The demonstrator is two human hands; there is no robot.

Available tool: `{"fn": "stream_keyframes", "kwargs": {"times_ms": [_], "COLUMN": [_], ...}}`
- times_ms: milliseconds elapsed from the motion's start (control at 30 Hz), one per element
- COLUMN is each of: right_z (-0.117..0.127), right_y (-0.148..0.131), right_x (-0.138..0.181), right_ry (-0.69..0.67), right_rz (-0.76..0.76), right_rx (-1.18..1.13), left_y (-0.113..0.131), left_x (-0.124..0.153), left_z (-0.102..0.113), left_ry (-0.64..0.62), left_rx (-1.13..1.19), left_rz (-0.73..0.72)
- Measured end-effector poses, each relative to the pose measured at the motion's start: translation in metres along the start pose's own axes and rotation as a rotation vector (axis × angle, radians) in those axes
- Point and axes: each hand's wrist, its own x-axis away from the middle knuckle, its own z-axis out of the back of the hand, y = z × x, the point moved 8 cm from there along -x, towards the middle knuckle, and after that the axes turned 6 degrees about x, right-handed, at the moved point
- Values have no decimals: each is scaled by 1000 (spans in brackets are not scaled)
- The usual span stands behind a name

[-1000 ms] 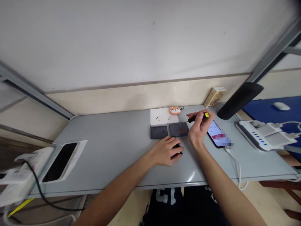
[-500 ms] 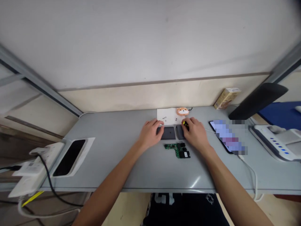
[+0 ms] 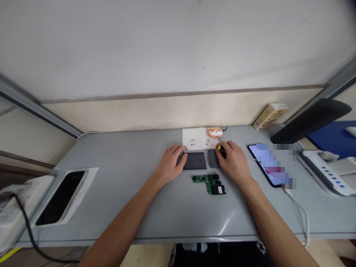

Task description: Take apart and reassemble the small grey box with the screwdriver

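Note:
My left hand (image 3: pixel 172 162) lies at the left end of a flat dark grey panel (image 3: pixel 194 161), thumb and fingers apart, the thumb by its edge. Closed round a small yellow-and-black screwdriver (image 3: pixel 221 149) is my right hand (image 3: pixel 233 158); the shaft is hidden. Under these right fingers is a second dark grey casing piece (image 3: pixel 213 159), partly covered. A green circuit board (image 3: pixel 209 181) with black parts lies in front of both pieces. Behind them, several tiny dark screws (image 3: pixel 192 142) rest in groups on a white sheet (image 3: pixel 198 134).
An orange animal-faced case (image 3: pixel 215 132) sits on the sheet's corner. To the right are a lit phone (image 3: pixel 264 163) on a cable, a power strip (image 3: pixel 325 170), a small box (image 3: pixel 269 116) and a black upright object (image 3: pixel 308 120). A dark phone (image 3: pixel 61 198) lies left.
My left hand has drawn slightly left along the panel, its thumb and fingers now farther from the middle. My right hand stays by the second piece with the screwdriver. The view has shifted a little.

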Motion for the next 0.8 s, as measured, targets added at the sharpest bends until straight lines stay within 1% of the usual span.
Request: {"fn": "stream_keyframes", "kwargs": {"times_ms": [100,200,300,367,467,567,633,700,800], "right_z": [-1,0,1,2,7,20,29,35,46], "right_y": [0,-1,-2,-3,1,12,20,22,13], "right_x": [0,0,0,-1,-2,-2,1,5,10], "right_ry": [7,16,26,28,67,197,290,348,410], "right_rz": [16,30,31,24,-14,-102,-177,-226,-201], "right_rx": [-2,-22,-24,-24,-110,-240,-304,-352,-423], "left_y": [0,-1,-8,-15,-31,-43,-44,-40,-29], "left_x": [0,0,-1,0,1,3,2,0,0], "left_z": [2,8,14,15,14,17,22,22,14], "left_ry": [25,94,153,164,137,118,107,48,-76], "left_rx": [-7,11,21,5,-7,-8,-16,-20,-27], "left_rz": [-7,0,38,73,173,241,225,187,127]}}
